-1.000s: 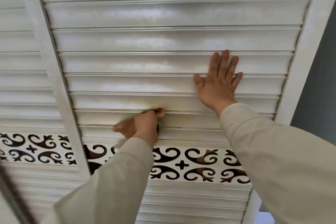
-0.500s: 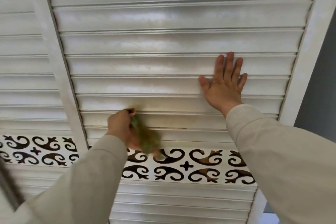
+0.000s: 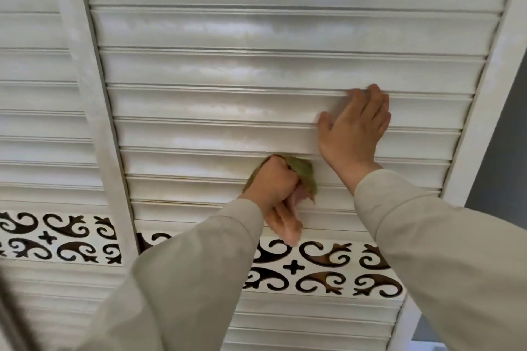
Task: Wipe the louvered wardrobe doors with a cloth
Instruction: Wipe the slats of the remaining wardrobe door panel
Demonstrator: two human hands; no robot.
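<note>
A white louvered wardrobe door (image 3: 228,71) with wide glossy slats fills the view. My left hand (image 3: 275,194) grips a bunched green cloth (image 3: 303,171) and presses it against a low slat, just above the ornament band. My right hand (image 3: 355,128) lies flat on the slats to the upper right of the cloth, fingers straight and close together, fingertips blurred. Most of the cloth is hidden behind my left fist.
A white band with dark scroll cut-outs (image 3: 322,268) crosses the door below my hands. A second louvered door (image 3: 37,122) stands to the left behind a vertical frame post (image 3: 94,111). The door's right frame (image 3: 484,100) borders a grey wall.
My left hand has swept the cloth to the right along the lower slats, now close under my right wrist. My right hand stays pressed on the door, its fingers drawn closer together.
</note>
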